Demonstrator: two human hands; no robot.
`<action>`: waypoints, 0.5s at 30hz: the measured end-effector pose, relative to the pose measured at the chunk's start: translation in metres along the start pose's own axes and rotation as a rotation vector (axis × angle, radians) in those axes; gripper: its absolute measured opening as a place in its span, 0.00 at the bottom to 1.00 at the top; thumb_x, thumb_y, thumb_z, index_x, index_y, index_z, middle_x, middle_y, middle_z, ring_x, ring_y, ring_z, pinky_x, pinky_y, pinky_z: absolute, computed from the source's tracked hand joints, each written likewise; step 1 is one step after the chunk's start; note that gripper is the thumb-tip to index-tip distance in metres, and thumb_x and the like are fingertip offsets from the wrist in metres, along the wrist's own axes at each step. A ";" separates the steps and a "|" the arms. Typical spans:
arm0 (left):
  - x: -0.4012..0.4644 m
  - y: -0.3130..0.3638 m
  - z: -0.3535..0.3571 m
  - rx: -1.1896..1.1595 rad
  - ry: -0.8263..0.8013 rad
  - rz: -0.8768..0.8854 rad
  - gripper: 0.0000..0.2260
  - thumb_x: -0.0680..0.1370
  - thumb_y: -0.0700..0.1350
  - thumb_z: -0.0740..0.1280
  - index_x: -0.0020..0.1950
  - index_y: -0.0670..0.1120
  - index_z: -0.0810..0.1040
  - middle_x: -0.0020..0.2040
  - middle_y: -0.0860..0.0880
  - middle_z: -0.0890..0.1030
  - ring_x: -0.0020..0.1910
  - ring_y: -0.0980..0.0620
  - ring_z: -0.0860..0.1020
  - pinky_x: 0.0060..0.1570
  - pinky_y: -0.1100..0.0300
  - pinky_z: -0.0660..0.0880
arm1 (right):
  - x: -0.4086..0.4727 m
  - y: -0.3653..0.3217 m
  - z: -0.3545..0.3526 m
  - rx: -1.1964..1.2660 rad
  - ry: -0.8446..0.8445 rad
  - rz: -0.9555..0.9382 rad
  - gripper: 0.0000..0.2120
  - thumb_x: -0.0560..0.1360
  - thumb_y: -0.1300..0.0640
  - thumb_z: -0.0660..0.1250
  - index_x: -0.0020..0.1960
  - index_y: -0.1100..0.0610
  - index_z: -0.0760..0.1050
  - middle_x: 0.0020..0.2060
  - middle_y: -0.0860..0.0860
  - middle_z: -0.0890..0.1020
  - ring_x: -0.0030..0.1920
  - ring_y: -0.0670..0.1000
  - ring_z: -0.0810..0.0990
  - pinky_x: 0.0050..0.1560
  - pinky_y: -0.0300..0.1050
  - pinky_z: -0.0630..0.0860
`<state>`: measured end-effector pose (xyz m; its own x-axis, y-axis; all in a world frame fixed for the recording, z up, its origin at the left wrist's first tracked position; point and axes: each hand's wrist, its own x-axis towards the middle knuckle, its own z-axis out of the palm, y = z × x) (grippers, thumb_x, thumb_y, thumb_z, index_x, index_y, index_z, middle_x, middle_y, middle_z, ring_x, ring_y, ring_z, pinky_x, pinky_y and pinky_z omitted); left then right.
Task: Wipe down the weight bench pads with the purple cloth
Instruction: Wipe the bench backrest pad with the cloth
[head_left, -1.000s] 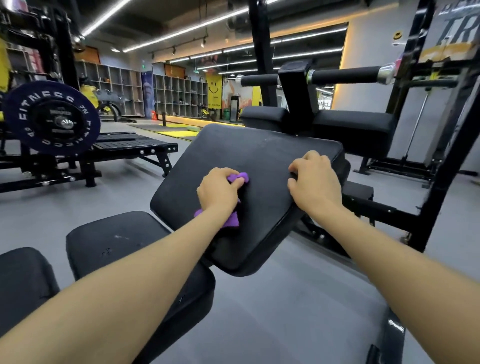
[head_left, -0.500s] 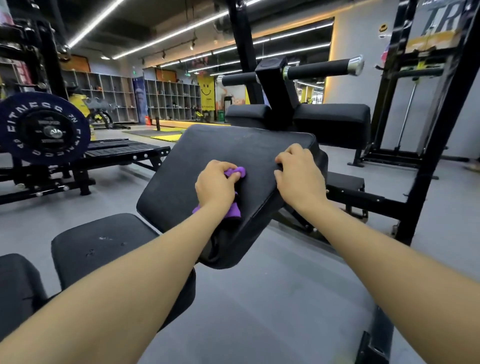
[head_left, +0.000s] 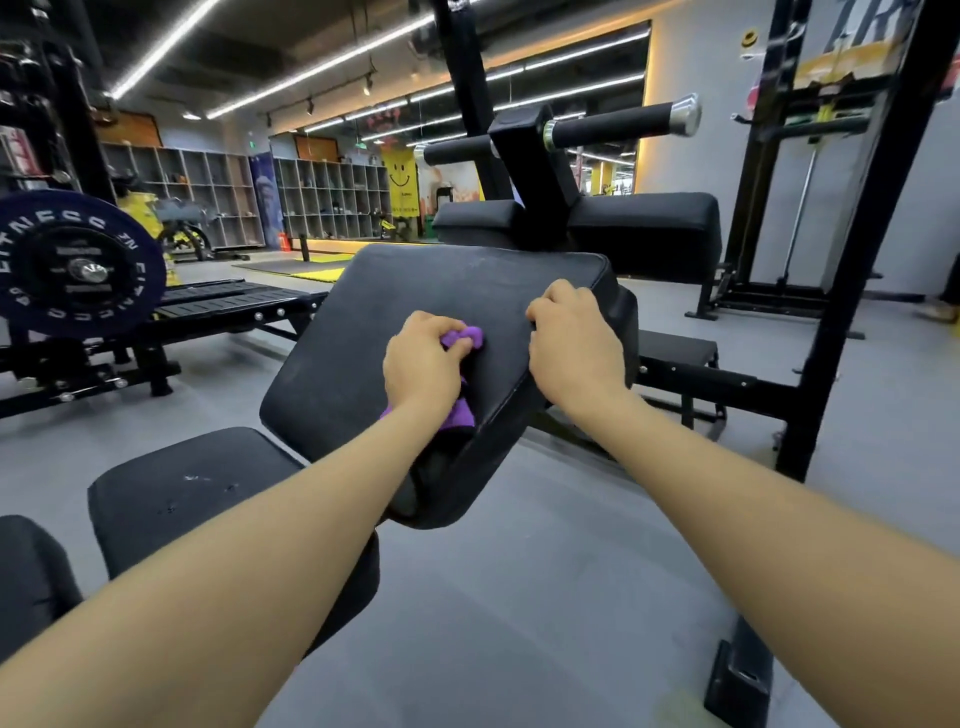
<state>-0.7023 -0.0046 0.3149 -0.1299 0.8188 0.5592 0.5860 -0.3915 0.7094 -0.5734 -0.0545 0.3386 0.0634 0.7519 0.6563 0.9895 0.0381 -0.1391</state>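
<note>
A black tilted bench pad slopes up in the middle of the view. My left hand grips the bunched purple cloth and holds it against the pad's lower right part; more of the cloth hangs below my wrist. My right hand has its fingers curled over the pad's right edge. A second black seat pad lies lower left, and a third pad shows at the far left edge. Two more black pads sit behind, under a padded roller bar.
A black rack upright and its floor foot stand to the right. At the left a loaded barbell plate rests over a low black platform. Grey floor lies below the pads. Shelving lines the far wall.
The view has shifted so the bench sits further left in frame. My left hand with the cloth has slid slightly along the pad; my right hand stays on the pad's edge.
</note>
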 end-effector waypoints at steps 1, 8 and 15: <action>-0.006 0.004 0.001 0.047 0.001 0.012 0.08 0.76 0.48 0.68 0.53 0.51 0.81 0.54 0.53 0.78 0.46 0.57 0.77 0.45 0.65 0.66 | -0.002 -0.004 0.000 -0.035 -0.015 -0.024 0.09 0.77 0.64 0.59 0.55 0.60 0.74 0.58 0.54 0.71 0.59 0.55 0.69 0.39 0.46 0.65; -0.048 -0.001 -0.020 -0.077 -0.248 0.292 0.04 0.73 0.42 0.71 0.47 0.49 0.83 0.48 0.53 0.79 0.46 0.54 0.78 0.42 0.65 0.73 | 0.002 -0.019 -0.002 -0.057 -0.051 -0.035 0.11 0.76 0.65 0.60 0.56 0.59 0.74 0.58 0.55 0.72 0.61 0.56 0.69 0.41 0.46 0.65; 0.001 -0.061 -0.039 0.026 -0.008 -0.056 0.07 0.74 0.41 0.71 0.51 0.45 0.82 0.52 0.49 0.79 0.50 0.49 0.77 0.34 0.77 0.65 | -0.009 -0.026 0.002 -0.046 -0.067 -0.012 0.13 0.75 0.68 0.59 0.55 0.58 0.75 0.56 0.54 0.72 0.58 0.56 0.69 0.39 0.46 0.65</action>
<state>-0.7696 0.0042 0.2890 -0.1570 0.8424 0.5155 0.5989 -0.3339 0.7279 -0.5995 -0.0608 0.3351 0.0443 0.7940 0.6062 0.9952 0.0178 -0.0961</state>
